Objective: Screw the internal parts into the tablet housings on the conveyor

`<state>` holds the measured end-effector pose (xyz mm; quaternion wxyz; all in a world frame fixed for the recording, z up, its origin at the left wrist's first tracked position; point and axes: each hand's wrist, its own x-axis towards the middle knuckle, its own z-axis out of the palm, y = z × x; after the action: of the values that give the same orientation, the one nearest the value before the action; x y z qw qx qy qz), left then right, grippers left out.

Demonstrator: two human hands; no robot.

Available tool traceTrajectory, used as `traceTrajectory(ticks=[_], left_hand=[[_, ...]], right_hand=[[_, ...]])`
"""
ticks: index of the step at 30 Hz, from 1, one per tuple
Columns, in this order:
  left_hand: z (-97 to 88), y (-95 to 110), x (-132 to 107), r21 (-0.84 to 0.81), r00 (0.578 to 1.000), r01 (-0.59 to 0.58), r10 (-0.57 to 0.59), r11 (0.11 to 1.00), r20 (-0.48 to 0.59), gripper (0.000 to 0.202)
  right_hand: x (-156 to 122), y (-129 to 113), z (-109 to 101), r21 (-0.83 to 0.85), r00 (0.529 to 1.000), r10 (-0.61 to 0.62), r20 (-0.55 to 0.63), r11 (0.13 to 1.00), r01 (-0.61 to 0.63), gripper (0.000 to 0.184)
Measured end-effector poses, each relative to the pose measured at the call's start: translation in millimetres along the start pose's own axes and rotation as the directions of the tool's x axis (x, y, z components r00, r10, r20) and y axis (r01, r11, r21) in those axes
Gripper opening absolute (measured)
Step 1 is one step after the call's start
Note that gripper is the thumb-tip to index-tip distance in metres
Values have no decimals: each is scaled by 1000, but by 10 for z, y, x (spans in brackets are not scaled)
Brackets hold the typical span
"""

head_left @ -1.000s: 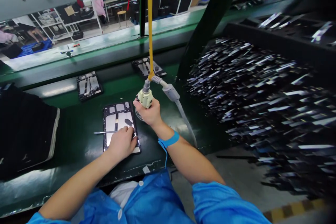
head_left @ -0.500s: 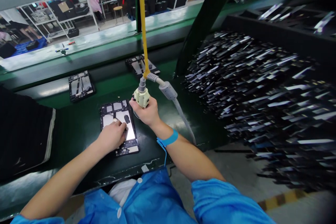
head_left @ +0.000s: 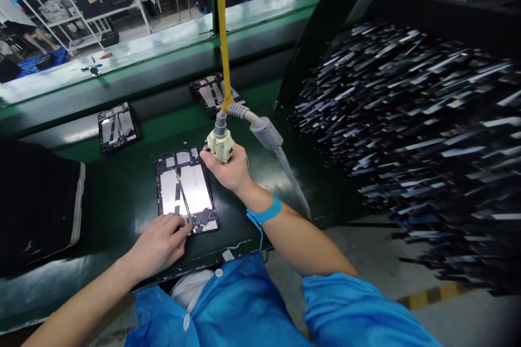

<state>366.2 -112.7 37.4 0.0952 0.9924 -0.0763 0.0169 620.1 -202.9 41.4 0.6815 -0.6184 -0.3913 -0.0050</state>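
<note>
An open tablet chassis [head_left: 185,190] with silvery plates lies on the dark green belt in front of me. My left hand [head_left: 160,244] sits at its near edge, fingers pinched on thin metal tweezers [head_left: 183,200] that reach across the plates. My right hand [head_left: 228,168] is closed round a cream-coloured hanging electric screwdriver [head_left: 220,143], held upright just right of the chassis. A yellow cord [head_left: 221,27] and a grey cable [head_left: 280,157] run from the tool. A blue wrist strap [head_left: 264,210] is on my right wrist.
Two more open chassis lie farther along the belt, one at the left [head_left: 117,127] and one behind the cord [head_left: 211,92]. A large heap of thin metal strips [head_left: 407,135] fills the right. A black foam pad [head_left: 36,200] lies left. Racks stand beyond.
My left hand has drawn back from the middle of the chassis to its near edge, tweezers still pinched. The right hand with the screwdriver has stayed roughly where it was.
</note>
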Motion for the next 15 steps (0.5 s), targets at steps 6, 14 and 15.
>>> traceTrajectory(ticks=[6,14,15], left_hand=[[85,32,-41,-54,990,-12,4,998,-142,27],[316,107,-170,-64,963,118,-130,991,-238,36],[350,127,-187,-49,952,161,-168,986,-256,35]], right_hand=[[-6,19,1,14,998,59,9,998,-59,19],[-18,51,2,32,997,82,11,996,-83,19],[-18,62,-5,43,996,88,10,995,-89,19]])
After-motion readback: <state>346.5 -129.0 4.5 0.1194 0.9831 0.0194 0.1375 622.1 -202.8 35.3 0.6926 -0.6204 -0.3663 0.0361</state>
